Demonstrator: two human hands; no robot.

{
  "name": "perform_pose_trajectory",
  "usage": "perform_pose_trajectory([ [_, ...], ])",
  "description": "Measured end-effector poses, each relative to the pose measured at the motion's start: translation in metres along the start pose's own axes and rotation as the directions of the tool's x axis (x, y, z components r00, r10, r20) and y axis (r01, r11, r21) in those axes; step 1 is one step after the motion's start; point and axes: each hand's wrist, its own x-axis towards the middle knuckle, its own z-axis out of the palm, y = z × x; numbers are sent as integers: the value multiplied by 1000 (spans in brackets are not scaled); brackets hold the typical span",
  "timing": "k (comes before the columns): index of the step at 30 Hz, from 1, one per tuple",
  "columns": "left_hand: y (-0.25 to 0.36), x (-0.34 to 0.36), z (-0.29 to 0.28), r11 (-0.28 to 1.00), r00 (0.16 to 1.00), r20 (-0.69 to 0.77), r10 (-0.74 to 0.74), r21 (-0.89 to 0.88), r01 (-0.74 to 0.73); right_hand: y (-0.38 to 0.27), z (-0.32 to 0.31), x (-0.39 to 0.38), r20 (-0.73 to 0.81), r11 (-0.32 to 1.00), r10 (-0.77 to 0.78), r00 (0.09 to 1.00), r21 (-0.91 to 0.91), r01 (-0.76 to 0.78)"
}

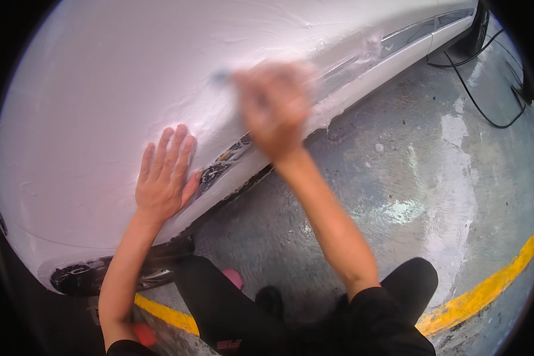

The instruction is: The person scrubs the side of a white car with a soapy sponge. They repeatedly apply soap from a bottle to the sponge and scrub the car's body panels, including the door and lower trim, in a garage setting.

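A white car body (89,118) with wet, soapy-looking foam over it fills the upper left. On its panel my left hand (166,175) lies flat, fingers stretched out, its thumb beside a dark trim piece (216,169) streaked with suds. Farther up and to the right, my right hand (276,101) is over the same panel, smeared by motion. A small blurred blue-grey spot (221,77) shows just left of its fingers; whether the hand holds it I cannot tell.
Wet grey floor (391,166) runs along the car's right side, with a yellow painted line (480,302) curving across it. A black hose or cable (471,98) loops at the upper right. Near my legs lie a pink round thing (233,277) and a red thing (143,334).
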Motion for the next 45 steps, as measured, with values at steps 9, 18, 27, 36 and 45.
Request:
perform_pose_trajectory([
  [9,-3,0,-7,998,999,30,-22,-62,24,3,-16,40,-237,974,134,962,-150,-172],
  [18,-1,5,1,991,995,66,-81,-105,87,3,-14,21,167,1000,-27,986,-1,28],
  [27,21,19,9,982,983,-24,-180,-64,178,27,-18,3,-47,984,28,998,-173,-36],
  [36,30,64,7,986,986,-32,-166,-11,165,24,-33,-2,-389,917,360,848,-22,-399],
  [45,34,70,7,985,985,-29,-170,-19,169,9,-31,-10,-365,951,302,881,52,-304],
])
